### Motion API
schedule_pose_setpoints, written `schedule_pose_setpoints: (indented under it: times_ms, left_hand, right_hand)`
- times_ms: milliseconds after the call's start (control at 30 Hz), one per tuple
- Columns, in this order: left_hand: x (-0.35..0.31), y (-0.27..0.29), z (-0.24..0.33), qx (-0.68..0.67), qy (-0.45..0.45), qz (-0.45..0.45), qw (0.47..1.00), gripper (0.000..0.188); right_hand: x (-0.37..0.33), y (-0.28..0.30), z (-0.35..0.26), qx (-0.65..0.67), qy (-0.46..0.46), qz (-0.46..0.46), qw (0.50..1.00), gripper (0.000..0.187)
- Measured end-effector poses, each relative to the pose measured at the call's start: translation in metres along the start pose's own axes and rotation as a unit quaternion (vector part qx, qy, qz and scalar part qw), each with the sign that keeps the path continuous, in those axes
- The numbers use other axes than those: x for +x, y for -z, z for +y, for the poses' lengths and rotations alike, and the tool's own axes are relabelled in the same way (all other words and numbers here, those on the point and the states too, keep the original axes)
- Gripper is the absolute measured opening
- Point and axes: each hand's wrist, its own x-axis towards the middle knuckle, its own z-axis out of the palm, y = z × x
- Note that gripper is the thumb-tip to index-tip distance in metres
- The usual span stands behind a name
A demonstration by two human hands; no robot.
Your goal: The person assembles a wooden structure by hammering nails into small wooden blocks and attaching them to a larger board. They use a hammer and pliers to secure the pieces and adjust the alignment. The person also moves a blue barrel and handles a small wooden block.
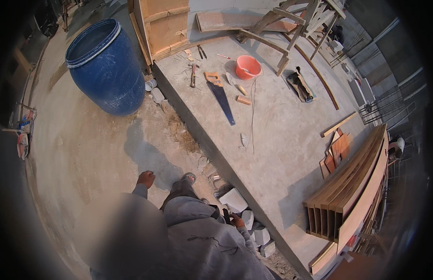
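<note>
My left hand (145,178) hangs over the concrete ground with its fingers curled in; nothing shows in it. At my waist, my right hand (236,221) is closed beside a narrow black flat object (226,215) that it seems to grip; its kind is unclear. Ahead, on the raised concrete slab (272,140), lie a handsaw (221,100) with an orange handle, a hammer (193,75), a trowel (236,84), a small brick piece (243,100) and dark pliers-like tool (202,52). Near them stands an orange-red bucket (248,67). Neither hand touches these.
A large blue barrel (106,74) stands at the left. Broken blocks (234,200) line the slab's edge by my feet. Stacked long wooden boards (345,191) lie at the right, near wood scraps (337,149). A wooden trestle (296,30) and an open bag (300,86) are farther back.
</note>
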Motion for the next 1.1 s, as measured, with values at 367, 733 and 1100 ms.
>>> schedule_pose_setpoints:
  times_ms: [367, 733, 1100]
  left_hand:
    - [-0.186, -0.096, -0.12, -0.01, 0.084, -0.043, 0.996, 0.04]
    - [-0.263, -0.12, -0.214, -0.166, 0.12, 0.083, 0.975, 0.031]
    - [-0.272, -0.093, -0.348, -0.19, 0.012, 0.1, 0.977, 0.014]
  right_hand:
    - [-0.065, 0.036, 0.033, -0.048, -0.156, -0.056, 0.985, 0.039]
    - [0.026, 0.016, -0.043, -0.103, 0.007, 0.019, 0.994, 0.033]
    - [0.042, -0.093, -0.164, -0.228, 0.041, -0.089, 0.969, 0.039]
